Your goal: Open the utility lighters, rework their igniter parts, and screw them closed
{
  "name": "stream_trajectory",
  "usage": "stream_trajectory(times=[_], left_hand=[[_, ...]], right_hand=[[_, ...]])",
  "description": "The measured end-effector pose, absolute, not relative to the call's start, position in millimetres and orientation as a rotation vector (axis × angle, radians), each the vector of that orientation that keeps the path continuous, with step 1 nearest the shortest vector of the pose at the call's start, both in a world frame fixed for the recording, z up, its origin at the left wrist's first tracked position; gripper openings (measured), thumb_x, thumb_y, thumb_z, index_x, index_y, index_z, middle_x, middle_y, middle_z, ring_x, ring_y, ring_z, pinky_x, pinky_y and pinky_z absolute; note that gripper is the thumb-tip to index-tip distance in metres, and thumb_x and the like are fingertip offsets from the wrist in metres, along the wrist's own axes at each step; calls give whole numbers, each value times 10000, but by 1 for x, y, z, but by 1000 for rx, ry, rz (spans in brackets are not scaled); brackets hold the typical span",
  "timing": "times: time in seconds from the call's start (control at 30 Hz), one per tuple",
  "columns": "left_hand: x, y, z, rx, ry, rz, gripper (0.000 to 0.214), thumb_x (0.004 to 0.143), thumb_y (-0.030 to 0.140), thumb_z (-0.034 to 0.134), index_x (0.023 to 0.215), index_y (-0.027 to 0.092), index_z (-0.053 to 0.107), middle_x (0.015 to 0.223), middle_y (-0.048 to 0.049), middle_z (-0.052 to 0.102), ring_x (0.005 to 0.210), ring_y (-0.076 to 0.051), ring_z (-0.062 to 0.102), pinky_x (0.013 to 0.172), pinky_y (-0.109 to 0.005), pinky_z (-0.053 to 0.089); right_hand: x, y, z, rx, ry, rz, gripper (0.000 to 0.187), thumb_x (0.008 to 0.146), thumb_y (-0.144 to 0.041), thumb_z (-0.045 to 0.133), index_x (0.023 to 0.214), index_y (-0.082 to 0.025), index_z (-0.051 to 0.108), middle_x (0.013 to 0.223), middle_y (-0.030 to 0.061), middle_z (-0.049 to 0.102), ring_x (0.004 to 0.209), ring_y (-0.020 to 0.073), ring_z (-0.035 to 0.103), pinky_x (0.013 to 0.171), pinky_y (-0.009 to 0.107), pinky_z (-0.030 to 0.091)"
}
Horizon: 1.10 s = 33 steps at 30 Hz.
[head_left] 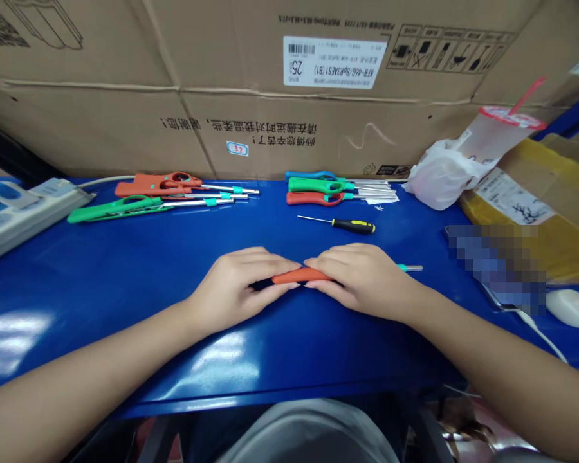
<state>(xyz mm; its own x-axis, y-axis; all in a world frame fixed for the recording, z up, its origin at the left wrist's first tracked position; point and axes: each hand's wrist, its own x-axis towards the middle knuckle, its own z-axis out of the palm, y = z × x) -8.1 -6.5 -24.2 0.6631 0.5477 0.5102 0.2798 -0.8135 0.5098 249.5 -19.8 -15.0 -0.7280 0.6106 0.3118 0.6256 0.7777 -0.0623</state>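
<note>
Both my hands rest on the blue table [125, 276] and close around one orange-handled long lighter [299, 276] lying flat. My left hand [236, 286] grips the handle's left end, fingers curled over it. My right hand [361, 276] covers the other part, and the lighter's teal collar and metal tip [410, 268] stick out to its right. A small screwdriver [340, 224] with a black and yellow handle lies just behind my hands.
Orange and green lighters [159, 193] lie at the back left, blue, green and red ones [338, 188] at the back middle. A power strip [24, 209] sits far left. A white bag [441, 173], a cup [499, 132], a yellow box [550, 206] and a mouse [574, 307] stand right. Cardboard boxes [270, 83] wall the back.
</note>
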Motion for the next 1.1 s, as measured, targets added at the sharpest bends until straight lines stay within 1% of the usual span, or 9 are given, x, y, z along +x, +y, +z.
stream_trajectory(times=[0.1,0.27,0.33,0.5,0.63,0.73,0.8,0.97,1.1], left_hand=[[-10,-4,-25,2436,706,955,211,975,247,686,1160,215,782,1121,-75,814,969,-204,773,907,-329,591],[-12,-2,-26,2379,741,969,195,957,247,718,1134,205,788,1116,-63,816,967,-198,772,921,-318,582],[-12,-2,-26,2388,728,973,200,957,230,717,1144,201,783,1122,-59,814,974,-188,770,930,-306,574],[-13,4,-30,2412,714,959,217,958,224,717,1164,206,782,1144,-66,809,1007,-192,766,945,-313,563],[-16,11,-36,2438,716,909,252,956,246,719,1202,211,764,1157,-77,801,1026,-200,743,944,-328,560],[-18,12,-37,2500,698,809,402,930,269,752,1320,193,695,1230,-95,770,1063,-215,699,966,-348,545],[-19,10,-36,2540,697,745,450,920,314,767,1341,186,675,1258,-100,755,1079,-226,675,982,-368,530],[-20,6,-31,2554,742,697,329,961,328,714,1251,173,719,1200,-83,759,1068,-218,661,976,-370,521],[-20,7,-31,2490,845,689,349,943,314,721,1266,181,720,1162,-76,743,1046,-217,658,946,-361,534]], right_hand=[[254,-17,-13,-998,-2638,-42,410,1042,-441,548,1239,-126,721,1035,111,811,929,245,762,809,355,564],[259,-15,-10,-944,-2677,-65,362,1066,-401,505,1062,-166,781,977,83,812,844,217,750,773,342,546],[258,-16,-10,-961,-2684,-65,371,1070,-401,493,1062,-166,781,970,76,809,841,216,744,773,342,537],[261,-14,-5,-1045,-2698,39,421,1056,-476,500,1198,-164,744,1126,106,777,996,256,726,833,374,536],[279,-1,-2,-1209,-2550,22,418,1069,-451,458,1329,-209,680,1286,133,698,1203,305,636,1018,496,479],[296,12,-6,-1548,-2420,-135,482,1009,-382,555,1429,-148,584,1353,212,619,1262,403,578,1017,597,479],[305,19,-11,-1763,-2389,-118,475,964,-346,602,1377,-112,608,1296,243,615,1195,425,606,960,597,516],[310,27,-18,-1801,-2356,77,231,930,-265,596,1126,-164,665,1172,175,671,1095,359,650,923,500,535],[302,27,-13,-1655,-2049,210,156,904,-315,636,1020,-212,652,918,76,718,785,261,668,715,399,527]])
